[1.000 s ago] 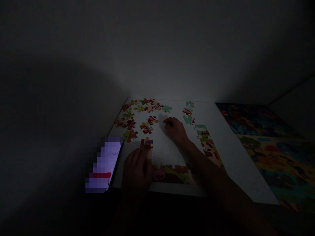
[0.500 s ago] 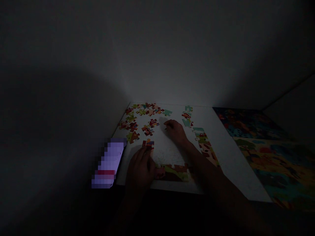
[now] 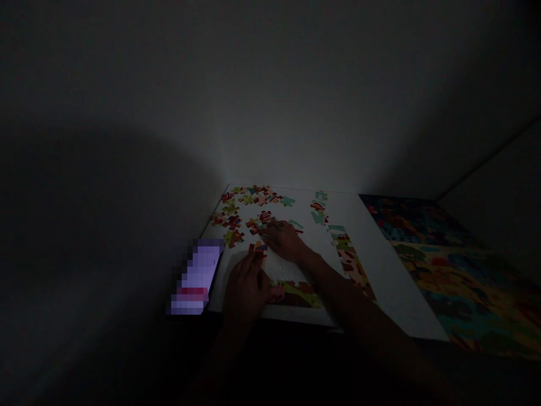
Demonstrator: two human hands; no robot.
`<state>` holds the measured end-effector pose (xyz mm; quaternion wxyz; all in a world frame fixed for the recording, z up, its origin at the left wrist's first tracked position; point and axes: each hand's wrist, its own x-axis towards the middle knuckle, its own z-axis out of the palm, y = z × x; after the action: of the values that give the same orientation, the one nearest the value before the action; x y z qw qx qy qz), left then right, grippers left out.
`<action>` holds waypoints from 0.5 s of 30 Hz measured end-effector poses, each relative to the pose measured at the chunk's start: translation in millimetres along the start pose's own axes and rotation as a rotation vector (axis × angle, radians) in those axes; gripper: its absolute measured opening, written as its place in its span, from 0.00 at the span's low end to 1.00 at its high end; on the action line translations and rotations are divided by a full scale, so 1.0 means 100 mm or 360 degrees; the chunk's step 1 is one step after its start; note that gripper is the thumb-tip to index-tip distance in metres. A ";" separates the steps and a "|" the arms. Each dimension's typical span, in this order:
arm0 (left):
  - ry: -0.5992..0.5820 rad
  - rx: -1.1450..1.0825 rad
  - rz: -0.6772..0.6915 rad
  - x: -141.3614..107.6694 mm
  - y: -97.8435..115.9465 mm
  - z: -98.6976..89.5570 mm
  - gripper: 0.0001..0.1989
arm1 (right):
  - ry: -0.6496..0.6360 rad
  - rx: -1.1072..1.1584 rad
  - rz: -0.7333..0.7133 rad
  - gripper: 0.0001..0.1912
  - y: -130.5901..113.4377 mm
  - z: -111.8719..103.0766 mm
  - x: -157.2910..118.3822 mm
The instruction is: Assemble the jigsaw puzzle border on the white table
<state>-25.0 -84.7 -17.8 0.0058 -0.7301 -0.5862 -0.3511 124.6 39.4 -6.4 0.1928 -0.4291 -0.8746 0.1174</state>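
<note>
In the dim head view, my left hand (image 3: 245,286) rests at the front left of the white board (image 3: 408,299), its curled fingers against a red and purple puzzle piece (image 3: 258,248). My right hand (image 3: 282,241) reaches left across the board with fingers stretched out. Its fingertips lie at the edge of a small cluster of puzzle pieces (image 3: 255,224) beside a red barn piece (image 3: 266,215). Just beyond the right knuckles lies a teal and red piece (image 3: 296,226). A joined strip (image 3: 300,294) runs along the front, partly covered by my right forearm.
Several loose pieces (image 3: 230,220) spread over the board's back left. A joined column (image 3: 349,256) and some teal pieces (image 3: 320,206) stand on the right side. Colourful picture sheets (image 3: 460,282) lie further right. A lit, pixelated phone-like screen (image 3: 196,279) is at the left edge.
My right hand has moved left and nearer, from mid-board to the cluster by the barn piece. The teal and red piece now shows where that hand was. My left hand stays at its piece.
</note>
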 end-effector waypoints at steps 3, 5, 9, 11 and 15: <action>0.0000 -0.0002 0.0001 0.00 -0.01 0.01 0.19 | -0.0018 -0.0089 0.0070 0.20 -0.08 -0.01 0.02; -0.0017 0.0019 -0.0008 0.00 -0.01 0.01 0.19 | -0.0052 -0.0152 0.0130 0.21 -0.14 -0.02 0.05; -0.0069 0.0057 -0.0053 0.00 -0.01 -0.01 0.19 | -0.0141 -0.0244 0.0222 0.23 -0.28 -0.05 0.13; -0.0092 0.0048 -0.0070 0.01 -0.01 -0.01 0.19 | -0.0181 -0.0277 0.0253 0.24 -0.32 -0.06 0.17; -0.0123 0.0033 -0.0082 0.02 -0.02 0.00 0.19 | -0.0226 -0.0278 0.0273 0.24 -0.32 -0.10 0.24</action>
<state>-26.7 -82.9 -17.4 -0.0184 -0.7276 -0.6083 -0.3166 93.1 39.3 20.2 0.0817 -0.5080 -0.8531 0.0870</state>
